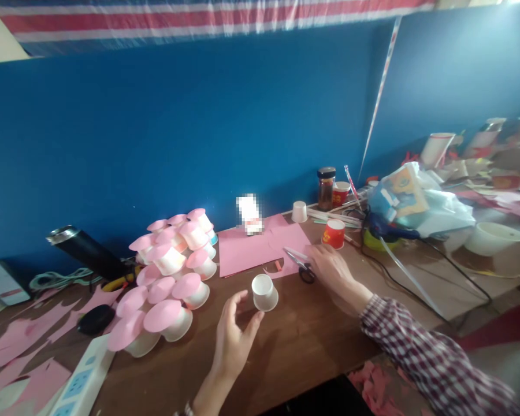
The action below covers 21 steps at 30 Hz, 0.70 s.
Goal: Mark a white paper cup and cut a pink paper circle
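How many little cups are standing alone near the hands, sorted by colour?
White paper cup by the left hand: 1
Upside-down white paper cup at the wall: 1
Red paper cups: 2
Total: 4

Craft workbench, small workshop or classroom setup. Wooden table (312, 341) against blue partition wall (156, 133). Left of the hands: pile of paper cups with pink card discs (169, 277), pink offcuts (21, 341), power strip (82, 381). Just beyond the hands: pink card sheets (251, 245), scissors (301, 266). Further right: glue gun (390, 231), cables, more cup clutter.
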Each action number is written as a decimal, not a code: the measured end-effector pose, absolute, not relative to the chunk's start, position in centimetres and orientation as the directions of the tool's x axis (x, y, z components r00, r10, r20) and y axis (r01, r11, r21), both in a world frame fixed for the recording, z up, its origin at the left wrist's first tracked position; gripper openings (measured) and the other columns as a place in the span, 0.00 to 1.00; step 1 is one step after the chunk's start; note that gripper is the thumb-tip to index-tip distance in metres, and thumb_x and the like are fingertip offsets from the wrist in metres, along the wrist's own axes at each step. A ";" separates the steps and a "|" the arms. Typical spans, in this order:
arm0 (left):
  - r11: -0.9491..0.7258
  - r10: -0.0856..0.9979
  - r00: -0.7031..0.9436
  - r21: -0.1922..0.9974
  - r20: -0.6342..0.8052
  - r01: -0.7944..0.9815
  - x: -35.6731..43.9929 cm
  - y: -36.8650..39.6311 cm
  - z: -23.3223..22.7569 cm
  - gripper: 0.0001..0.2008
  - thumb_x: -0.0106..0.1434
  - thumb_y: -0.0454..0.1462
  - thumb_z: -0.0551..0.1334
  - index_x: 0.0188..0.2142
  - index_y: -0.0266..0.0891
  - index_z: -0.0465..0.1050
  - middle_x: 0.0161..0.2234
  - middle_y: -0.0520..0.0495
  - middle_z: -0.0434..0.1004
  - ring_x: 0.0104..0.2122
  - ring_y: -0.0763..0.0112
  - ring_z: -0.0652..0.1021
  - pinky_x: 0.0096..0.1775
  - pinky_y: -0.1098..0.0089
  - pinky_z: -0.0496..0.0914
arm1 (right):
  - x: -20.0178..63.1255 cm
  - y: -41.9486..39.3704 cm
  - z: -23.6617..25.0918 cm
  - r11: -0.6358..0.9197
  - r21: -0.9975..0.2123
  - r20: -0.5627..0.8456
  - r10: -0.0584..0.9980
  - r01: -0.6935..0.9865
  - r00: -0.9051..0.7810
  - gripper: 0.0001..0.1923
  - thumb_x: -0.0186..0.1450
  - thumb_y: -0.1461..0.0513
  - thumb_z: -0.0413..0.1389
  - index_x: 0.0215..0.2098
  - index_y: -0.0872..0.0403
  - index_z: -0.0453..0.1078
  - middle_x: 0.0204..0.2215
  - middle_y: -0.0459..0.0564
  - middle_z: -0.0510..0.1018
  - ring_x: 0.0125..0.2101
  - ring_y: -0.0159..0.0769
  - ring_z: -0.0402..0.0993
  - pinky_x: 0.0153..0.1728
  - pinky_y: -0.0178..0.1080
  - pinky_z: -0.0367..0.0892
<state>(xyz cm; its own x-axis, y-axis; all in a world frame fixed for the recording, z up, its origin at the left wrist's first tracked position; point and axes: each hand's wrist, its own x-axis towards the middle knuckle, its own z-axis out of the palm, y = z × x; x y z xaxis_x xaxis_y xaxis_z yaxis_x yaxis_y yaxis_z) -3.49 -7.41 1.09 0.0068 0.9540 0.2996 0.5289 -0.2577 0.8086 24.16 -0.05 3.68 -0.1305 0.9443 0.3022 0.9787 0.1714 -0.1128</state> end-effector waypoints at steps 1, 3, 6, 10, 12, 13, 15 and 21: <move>-0.296 0.938 0.023 0.762 0.347 0.576 -3.2 -6.9 0.8 0.27 0.56 0.44 0.63 0.53 0.40 0.60 0.50 0.38 0.68 0.50 0.56 0.71 0.50 0.54 0.67 | 23.6 0.5 3.8 0.179 -0.115 0.291 0.946 0.977 -0.139 0.16 0.68 0.62 0.47 0.53 0.54 0.64 0.46 0.55 0.75 0.45 0.41 0.68 0.43 0.37 0.61; -0.320 0.920 0.042 0.687 0.389 0.653 -2.7 -6.2 0.2 0.35 0.52 0.45 0.66 0.56 0.39 0.55 0.52 0.36 0.66 0.52 0.52 0.69 0.51 0.50 0.65 | 22.6 1.8 3.7 0.177 -0.115 0.276 0.951 0.978 -0.139 0.17 0.69 0.59 0.46 0.54 0.55 0.63 0.44 0.56 0.76 0.44 0.41 0.69 0.42 0.36 0.62; -0.289 0.922 0.021 0.650 0.387 0.703 -2.2 -5.9 -0.9 0.39 0.50 0.45 0.67 0.57 0.37 0.52 0.52 0.35 0.66 0.52 0.51 0.69 0.51 0.50 0.65 | 21.4 3.6 3.0 0.150 -0.116 0.244 0.963 0.982 -0.118 0.16 0.69 0.58 0.45 0.49 0.58 0.67 0.38 0.57 0.78 0.40 0.41 0.72 0.37 0.36 0.63; -0.262 0.938 0.026 0.653 0.347 0.711 -2.1 -6.4 -1.2 0.37 0.49 0.42 0.68 0.55 0.37 0.54 0.51 0.36 0.66 0.52 0.52 0.69 0.51 0.52 0.65 | 20.8 4.9 2.0 0.142 -0.119 0.243 0.964 0.983 -0.109 0.18 0.70 0.55 0.44 0.40 0.59 0.69 0.33 0.59 0.78 0.36 0.40 0.74 0.34 0.36 0.64; -0.251 0.942 0.018 0.667 0.335 0.701 -2.0 -6.5 -0.8 0.36 0.48 0.40 0.68 0.54 0.38 0.56 0.50 0.37 0.67 0.51 0.52 0.69 0.51 0.52 0.64 | 20.9 5.2 1.6 0.151 -0.121 0.259 0.959 0.981 -0.116 0.18 0.70 0.54 0.44 0.39 0.59 0.70 0.32 0.59 0.77 0.35 0.41 0.74 0.34 0.36 0.64; -0.245 0.943 0.008 0.678 0.332 0.693 -1.8 -6.4 -0.6 0.36 0.47 0.40 0.69 0.54 0.38 0.57 0.50 0.38 0.67 0.51 0.52 0.69 0.51 0.51 0.63 | 21.0 5.2 1.5 0.156 -0.121 0.270 0.956 0.980 -0.118 0.18 0.70 0.54 0.44 0.39 0.58 0.69 0.32 0.59 0.77 0.35 0.41 0.73 0.34 0.36 0.64; -0.235 0.944 -0.020 0.713 0.330 0.661 -1.5 -5.9 -0.1 0.35 0.46 0.40 0.69 0.53 0.40 0.59 0.49 0.39 0.68 0.50 0.51 0.69 0.50 0.51 0.63 | 21.2 5.1 1.4 0.167 -0.123 0.302 0.945 0.978 -0.123 0.17 0.69 0.55 0.45 0.42 0.58 0.69 0.33 0.58 0.77 0.36 0.41 0.73 0.35 0.37 0.64; -0.251 0.943 -0.065 0.825 0.327 0.506 -0.6 -4.3 0.2 0.31 0.41 0.40 0.71 0.46 0.41 0.67 0.44 0.40 0.72 0.47 0.50 0.70 0.50 0.52 0.61 | 21.7 4.7 1.2 0.235 -0.152 0.450 0.881 0.960 -0.144 0.16 0.68 0.63 0.45 0.52 0.59 0.64 0.40 0.60 0.74 0.41 0.44 0.69 0.41 0.40 0.64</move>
